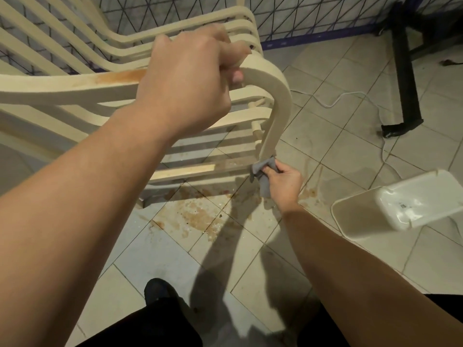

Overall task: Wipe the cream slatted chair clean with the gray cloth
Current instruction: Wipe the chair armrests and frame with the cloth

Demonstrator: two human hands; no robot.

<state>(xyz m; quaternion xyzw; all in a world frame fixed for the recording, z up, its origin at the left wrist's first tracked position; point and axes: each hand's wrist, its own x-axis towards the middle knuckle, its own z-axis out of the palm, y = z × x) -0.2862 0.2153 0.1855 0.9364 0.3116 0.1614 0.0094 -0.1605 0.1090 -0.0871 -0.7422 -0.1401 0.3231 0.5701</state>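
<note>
Chair [275, 78]: cream slats, orange-brown stain on the armrest. Cloth [263, 176]: gray. Floor [363, 136]: pale beige tiles, brown splatter. Bin [413, 204]: white. Panel [300, 13]: white, dark triangular grid. Cable [333, 102]: white

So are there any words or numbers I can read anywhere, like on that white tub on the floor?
No text here can be read.
White tub: a small dark sticker mark on its side, too small and blurred to read.
Chair: no words, only a brown stain on the armrest.
Cloth: no label showing.
Floor tiles: only brown stains, no writing.
</note>
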